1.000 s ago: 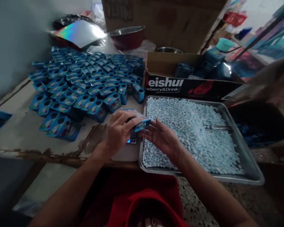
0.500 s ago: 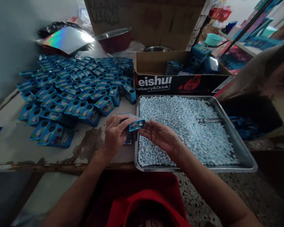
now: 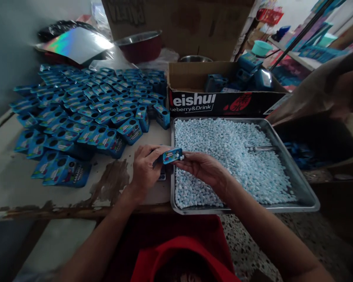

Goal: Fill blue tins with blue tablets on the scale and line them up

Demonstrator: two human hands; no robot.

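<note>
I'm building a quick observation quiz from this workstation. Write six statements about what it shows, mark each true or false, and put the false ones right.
1. A metal utensil lies among the pale pellets in the tray. True.
2. The left hand holds a small blue box, and the right hand is at one end of it. True.
3. The right hand grips the utensil. False: the utensil lies in the tray with no hand on it.
4. The pellets are dark red. False: they are whitish to light blue.
5. A few pellets show at the box's end nearest the right hand. True.
6. The box lies on the pellets. False: the left hand holds it up.
</note>
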